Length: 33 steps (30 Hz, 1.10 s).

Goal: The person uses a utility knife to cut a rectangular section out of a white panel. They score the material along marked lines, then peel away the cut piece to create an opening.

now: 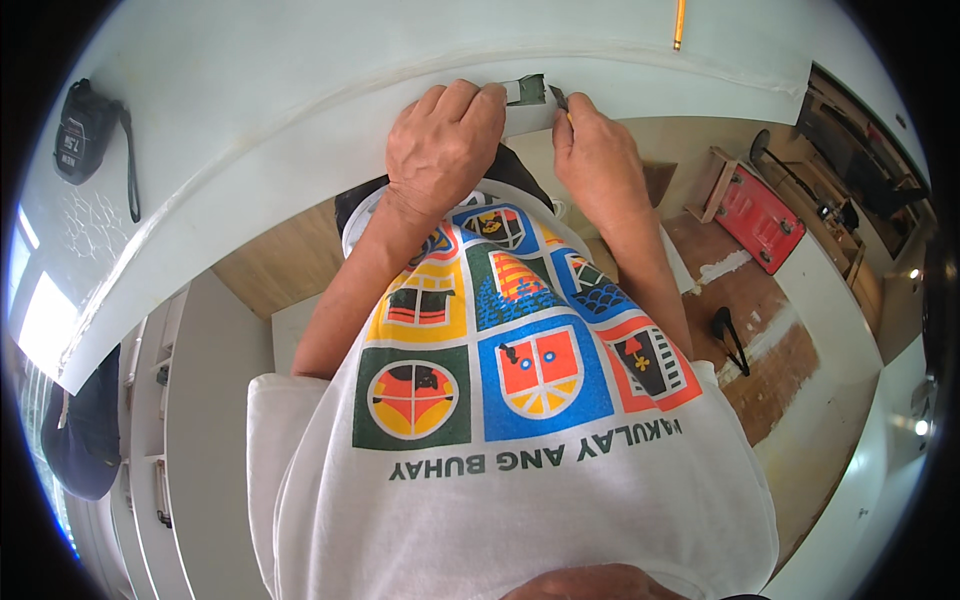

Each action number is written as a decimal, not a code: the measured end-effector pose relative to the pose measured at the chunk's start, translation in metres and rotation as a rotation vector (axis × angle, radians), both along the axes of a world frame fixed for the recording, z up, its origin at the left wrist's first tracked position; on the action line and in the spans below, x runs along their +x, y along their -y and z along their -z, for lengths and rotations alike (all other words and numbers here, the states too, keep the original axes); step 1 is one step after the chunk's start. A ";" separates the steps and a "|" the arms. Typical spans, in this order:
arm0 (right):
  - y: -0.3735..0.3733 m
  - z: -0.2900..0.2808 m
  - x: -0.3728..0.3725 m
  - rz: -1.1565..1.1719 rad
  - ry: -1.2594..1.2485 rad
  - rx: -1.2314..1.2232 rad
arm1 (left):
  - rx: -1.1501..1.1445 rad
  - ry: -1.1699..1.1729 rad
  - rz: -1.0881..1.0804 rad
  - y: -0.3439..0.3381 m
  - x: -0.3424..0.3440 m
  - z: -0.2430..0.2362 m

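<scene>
My left hand (445,140) has its fingers curled at the edge of the white panel (280,130), closed on a small strip (530,90) with dark green and pale grey parts that sticks out to the right. My right hand (595,160) is closed on a cutter (560,103) with a dark blade and a bit of yellow handle showing, its tip just right of the strip. Much of the cutter is hidden by my fingers.
A black tape measure (82,130) and a yellow pencil (679,22) lie on the panel. To the right are a red board (760,220), a black object (730,340) on brown boarding, and dark clutter. White shelving (150,420) stands at lower left.
</scene>
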State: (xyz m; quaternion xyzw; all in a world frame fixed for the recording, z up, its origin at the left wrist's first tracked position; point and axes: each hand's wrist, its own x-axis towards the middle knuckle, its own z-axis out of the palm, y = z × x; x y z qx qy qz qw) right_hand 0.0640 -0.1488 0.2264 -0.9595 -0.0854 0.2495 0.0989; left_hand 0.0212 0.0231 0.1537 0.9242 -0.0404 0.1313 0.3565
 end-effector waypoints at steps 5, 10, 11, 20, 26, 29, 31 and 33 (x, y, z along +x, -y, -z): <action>-0.006 0.001 -0.005 0.034 -0.017 -0.072 | -0.002 0.003 0.006 0.002 0.003 0.000; -0.011 -0.004 -0.009 0.098 -0.037 -0.049 | -0.007 -0.005 0.007 0.004 0.001 -0.004; -0.011 -0.005 -0.011 0.102 -0.032 -0.051 | -0.009 0.007 0.012 0.003 0.002 -0.005; 0.000 0.000 -0.010 0.056 0.014 0.019 | -0.006 0.046 0.025 0.004 0.000 -0.003; -0.011 -0.005 -0.010 0.102 0.003 -0.083 | -0.007 0.011 0.025 0.006 0.003 -0.008; -0.009 -0.008 -0.006 0.075 -0.032 -0.038 | -0.015 -0.006 0.024 0.008 0.001 -0.009; -0.012 -0.008 -0.003 0.097 -0.077 -0.091 | -0.018 -0.019 0.032 0.006 0.002 -0.008; -0.013 -0.007 -0.002 0.116 -0.097 -0.108 | -0.025 0.018 0.023 0.008 0.006 -0.008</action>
